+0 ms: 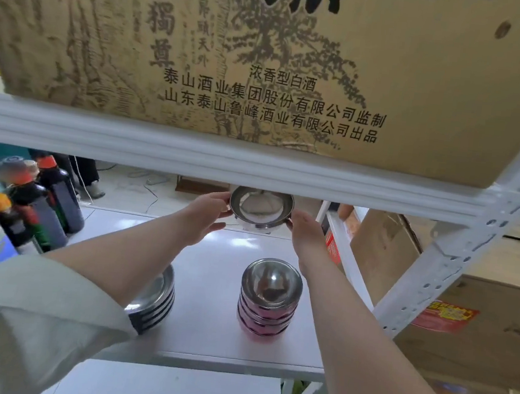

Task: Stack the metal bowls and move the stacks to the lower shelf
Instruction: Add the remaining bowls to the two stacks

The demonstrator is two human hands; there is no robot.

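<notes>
A shiny metal bowl (261, 208), tilted so its mirrored inside is showing, is being held above the back of the white shelf (214, 256), gripped at its rim by the left hand (207, 213) and right hand (307, 234). Nearer, a pink-sided stack (270, 297) and a dark-sided stack (153, 298) are standing apart. Dark bottles (43, 203) are grouped at the left.

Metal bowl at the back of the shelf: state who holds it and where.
Both hands hold the metal bowl by its rim: left hand and right hand on opposite sides.
</notes>
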